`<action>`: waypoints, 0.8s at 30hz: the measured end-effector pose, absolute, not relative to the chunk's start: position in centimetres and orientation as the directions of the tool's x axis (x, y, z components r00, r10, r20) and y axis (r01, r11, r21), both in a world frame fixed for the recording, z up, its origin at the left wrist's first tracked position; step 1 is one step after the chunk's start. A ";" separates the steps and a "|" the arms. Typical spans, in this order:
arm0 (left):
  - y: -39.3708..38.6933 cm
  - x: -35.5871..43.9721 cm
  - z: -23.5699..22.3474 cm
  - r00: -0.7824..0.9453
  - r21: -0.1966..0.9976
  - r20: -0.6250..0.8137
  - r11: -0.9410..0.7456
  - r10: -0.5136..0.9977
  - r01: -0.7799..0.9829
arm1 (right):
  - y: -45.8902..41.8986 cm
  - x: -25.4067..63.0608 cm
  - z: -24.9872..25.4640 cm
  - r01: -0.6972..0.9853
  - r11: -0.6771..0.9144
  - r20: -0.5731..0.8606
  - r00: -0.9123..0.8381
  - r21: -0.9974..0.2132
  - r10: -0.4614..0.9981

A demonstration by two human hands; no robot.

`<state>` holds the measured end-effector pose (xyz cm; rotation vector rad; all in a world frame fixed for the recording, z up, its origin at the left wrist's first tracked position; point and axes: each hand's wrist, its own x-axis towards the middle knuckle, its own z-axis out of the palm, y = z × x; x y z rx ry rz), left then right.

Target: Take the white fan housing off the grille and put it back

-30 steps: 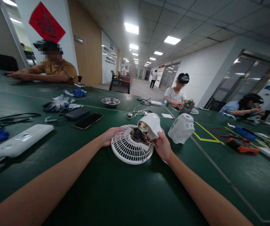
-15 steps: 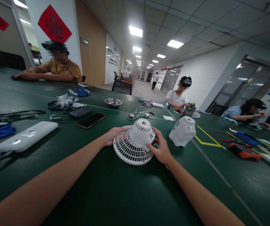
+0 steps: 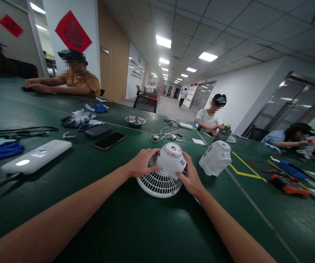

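A small white fan lies face down on the green table (image 3: 135,226), its round grille (image 3: 157,184) flat on the surface. The domed white motor cover (image 3: 171,157) sits on top of the grille, over the motor. My left hand (image 3: 141,163) is closed on the cover's left side. My right hand (image 3: 190,175) grips its right side, fingers wrapped round it. A second white fan housing (image 3: 216,157) lies just to the right, untouched.
Left of the fan lie a black phone (image 3: 109,140), a power bank (image 3: 98,130), gloves (image 3: 78,118) and a long white case (image 3: 36,156). A steel bowl (image 3: 135,120) and white cables (image 3: 167,136) sit behind. Orange tools (image 3: 287,183) lie at right. Three other people sit around the table.
The motor cover went from tilted open, with the motor showing, to seated over it. My left hand moved from the grille's rim onto the cover.
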<state>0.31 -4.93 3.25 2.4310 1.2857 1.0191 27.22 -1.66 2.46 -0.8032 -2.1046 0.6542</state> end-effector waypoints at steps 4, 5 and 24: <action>-4.7 0.6 3.6 0.368 0.437 0.472 -0.575 0.801 0.691 | -2.1 26.9 2.9 0.360 0.661 0.465 -0.495 -0.659 0.734; -4.6 0.6 3.6 0.363 0.434 0.465 -0.565 0.808 0.702 | -2.2 26.9 3.0 0.361 0.660 0.465 -0.494 -0.659 0.734; -4.5 0.4 3.5 0.381 0.445 0.407 -0.545 0.830 0.711 | -2.6 26.6 3.8 0.445 0.738 0.519 -0.526 -0.507 0.674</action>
